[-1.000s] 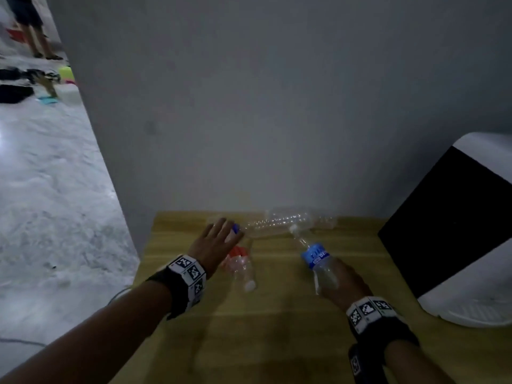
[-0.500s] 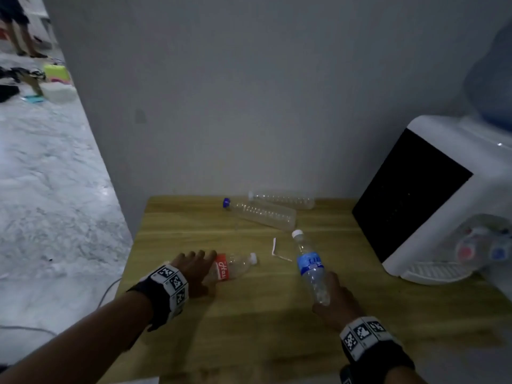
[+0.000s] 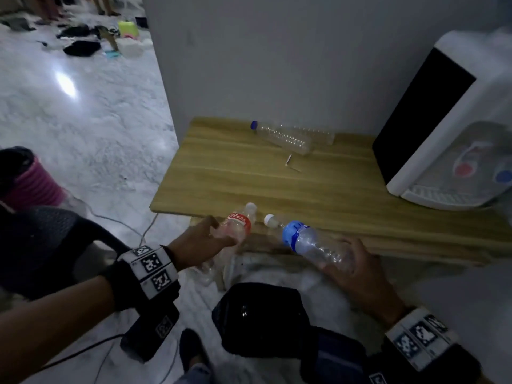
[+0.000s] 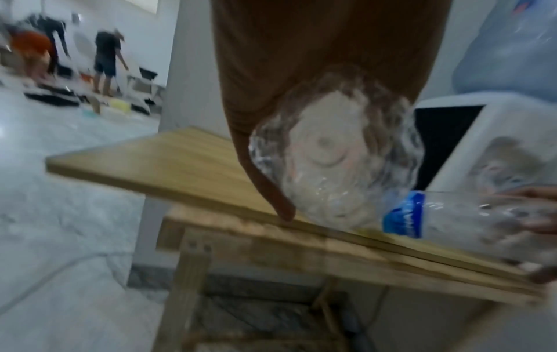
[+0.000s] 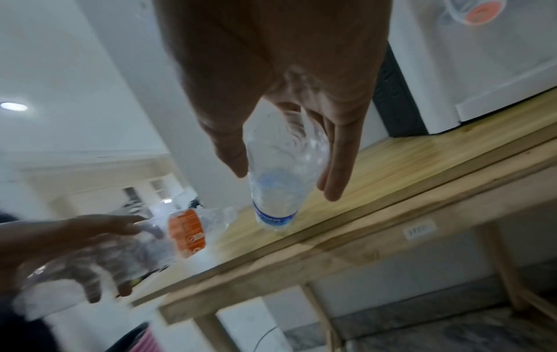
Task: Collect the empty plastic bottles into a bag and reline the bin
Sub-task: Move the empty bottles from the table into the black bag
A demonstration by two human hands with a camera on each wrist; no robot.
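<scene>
At the worktop's [image 3: 318,189] near edge, your left hand [image 3: 199,245] grips the red-labelled bottle [image 3: 235,225] (label reads "Hass"); your right hand [image 3: 357,273] grips the blue-labelled bottle [image 3: 310,241], writing blurred. Two clear bottles [image 3: 285,137] lie far back.

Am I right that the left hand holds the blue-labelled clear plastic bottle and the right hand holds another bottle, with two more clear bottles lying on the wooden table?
Not quite: in the head view the left hand holds the red-labelled clear plastic bottle; the blue-labelled clear plastic bottle is in the right hand. Two clear bottles do lie on the wooden table.
</scene>
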